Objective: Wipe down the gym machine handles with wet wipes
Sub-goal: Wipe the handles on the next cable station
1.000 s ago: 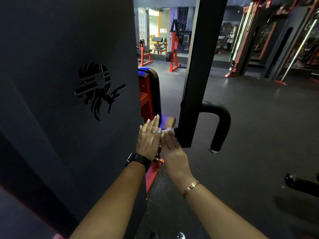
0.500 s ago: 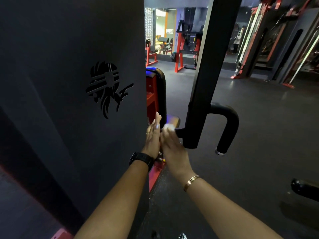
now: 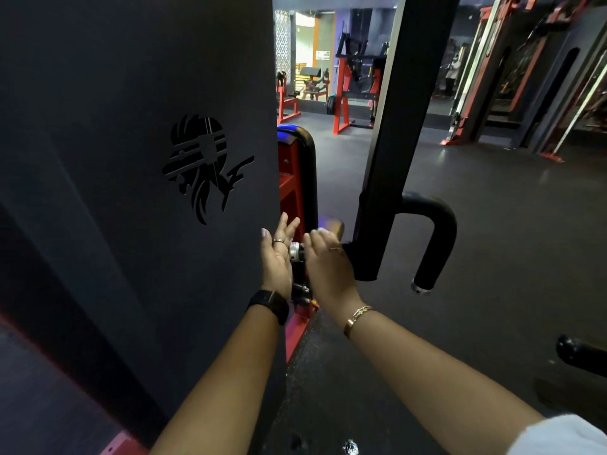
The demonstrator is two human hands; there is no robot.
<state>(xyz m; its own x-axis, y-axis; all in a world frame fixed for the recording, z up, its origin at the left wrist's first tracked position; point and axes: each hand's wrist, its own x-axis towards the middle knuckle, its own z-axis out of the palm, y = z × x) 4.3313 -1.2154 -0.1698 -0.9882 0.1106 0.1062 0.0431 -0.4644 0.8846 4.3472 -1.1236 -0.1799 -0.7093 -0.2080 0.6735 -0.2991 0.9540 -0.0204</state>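
Observation:
A short black handle [image 3: 299, 257] with a silver end cap sticks out to the left from the bottom of the machine's black upright post [image 3: 394, 126]. My right hand [image 3: 328, 264] is curled over this handle, and a pale bit of wet wipe [image 3: 320, 232] shows at its fingertips. My left hand [image 3: 277, 254] hovers just left of the end cap, palm inward and fingers spread, holding nothing. On the post's right side a second black handle [image 3: 438, 231] curves downward to a silver cap, untouched.
A tall dark panel [image 3: 131, 192] with a cut-out logo fills the left. Behind the hands stand a red frame and black back pad [image 3: 303, 172]. Another black bar end [image 3: 579, 354] pokes in at lower right. Red machines [image 3: 356, 93] stand far back across dark floor.
My hands were pressed together at the handle; they have now parted. The left hand has opened and drawn left, which uncovers the silver end cap. The right hand stays on the handle.

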